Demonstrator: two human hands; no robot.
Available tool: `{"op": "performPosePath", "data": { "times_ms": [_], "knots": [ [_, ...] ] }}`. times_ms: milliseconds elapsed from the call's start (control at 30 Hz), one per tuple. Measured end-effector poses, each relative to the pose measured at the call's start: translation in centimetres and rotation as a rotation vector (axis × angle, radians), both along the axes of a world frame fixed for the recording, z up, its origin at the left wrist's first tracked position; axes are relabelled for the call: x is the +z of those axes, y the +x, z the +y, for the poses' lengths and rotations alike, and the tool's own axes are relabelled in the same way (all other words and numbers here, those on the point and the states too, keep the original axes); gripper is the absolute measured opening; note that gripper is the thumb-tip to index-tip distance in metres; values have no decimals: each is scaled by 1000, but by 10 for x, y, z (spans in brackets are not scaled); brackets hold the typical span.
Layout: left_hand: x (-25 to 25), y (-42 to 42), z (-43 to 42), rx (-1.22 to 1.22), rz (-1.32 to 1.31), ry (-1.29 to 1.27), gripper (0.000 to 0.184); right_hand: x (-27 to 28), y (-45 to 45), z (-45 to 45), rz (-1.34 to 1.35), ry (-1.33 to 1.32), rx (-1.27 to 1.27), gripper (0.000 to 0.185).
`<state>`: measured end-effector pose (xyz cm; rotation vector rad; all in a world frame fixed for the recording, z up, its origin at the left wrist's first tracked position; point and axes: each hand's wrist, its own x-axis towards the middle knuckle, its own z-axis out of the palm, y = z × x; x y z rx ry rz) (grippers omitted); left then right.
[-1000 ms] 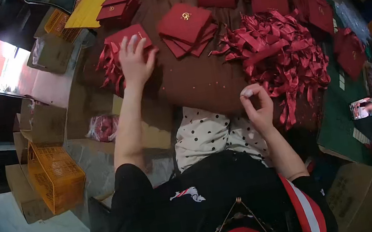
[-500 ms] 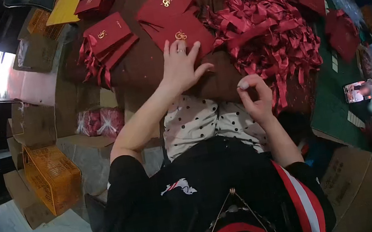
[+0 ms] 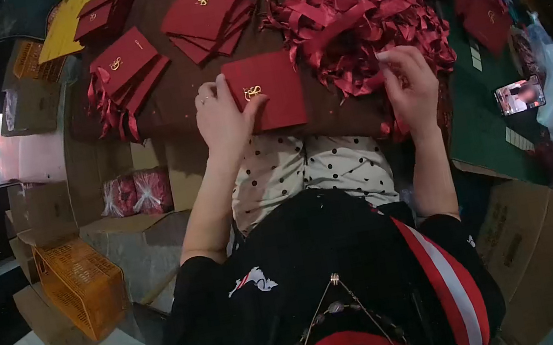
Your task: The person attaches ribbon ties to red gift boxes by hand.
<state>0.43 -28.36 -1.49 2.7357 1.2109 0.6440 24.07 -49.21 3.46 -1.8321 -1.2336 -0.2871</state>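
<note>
My left hand (image 3: pixel 222 119) holds a flat, square red packet with a gold emblem (image 3: pixel 281 91) by its left edge, thumb on top and fingers along the side. The packet lies at the table's near edge, above my lap. At the front of a heaped pile of shiny red ribbons (image 3: pixel 368 18), my right hand (image 3: pixel 414 87) has its fingers curled together on a ribbon. Behind the held packet is a stack of similar red packets (image 3: pixel 205 9). Farther left sits another stack of packets (image 3: pixel 126 62), with red ribbons hanging from its left side.
More red packets (image 3: pixel 484 13) lie along the right and far side. A lit phone (image 3: pixel 520 97) rests on the green surface (image 3: pixel 478 131) at right. Left of me stand an orange crate (image 3: pixel 83 281) and cardboard boxes (image 3: pixel 54 327). Bagged red items (image 3: pixel 137 193) sit below the table.
My left hand has brought one packet off the stack and toward me. My right hand has moved up from the near edge to the ribbon pile. The whole view has shifted slightly.
</note>
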Motion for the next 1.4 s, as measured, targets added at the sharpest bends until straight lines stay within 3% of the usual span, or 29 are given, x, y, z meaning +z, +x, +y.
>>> {"op": "performPosePath", "data": {
  "times_ms": [100, 167, 300, 400, 533, 600, 700, 733, 900, 933, 1033, 1300, 1400],
  "knots": [
    [-11, -8, 0, 19, 43, -41, 81, 4, 10, -29, 76, -70, -18, 22],
    [-11, -12, 1, 53, 55, -122, 78, 9, 13, -49, -130, -258, 10, 25],
    [-12, -23, 6, 91, 40, -172, 80, 5, 8, -86, -167, -603, 192, 41],
    [-15, -26, 9, 105, 26, -201, 80, -1, 0, -96, -217, -637, 260, 49],
    [-14, -26, 9, 95, 23, -198, 79, -15, 5, -103, -279, -700, 248, 79],
    [-15, -26, 10, 88, -4, -201, 78, -23, 10, -95, -255, -703, 301, 81],
    [-17, -28, 8, 62, -55, -167, 75, -44, 23, -76, -278, -613, 306, 78],
    [-12, -26, 5, 86, -43, -206, 75, -47, 25, -65, -314, -567, 238, 64],
    [-18, -28, 7, 84, -53, -193, 76, -57, 29, -8, -327, -547, 55, 55],
    [-21, -29, 8, 78, -62, -190, 77, -59, 30, 4, -351, -417, 69, 46],
    [-18, -28, 4, 89, -46, -198, 77, -76, 29, 36, -333, -380, -27, 32],
    [-20, -32, 1, 96, -67, -202, 82, -76, 39, 97, -253, -634, -264, 34],
    [-10, -37, -1, 119, 1, -272, 83, -72, 40, 98, -189, -547, -253, 35]
  ]
}}
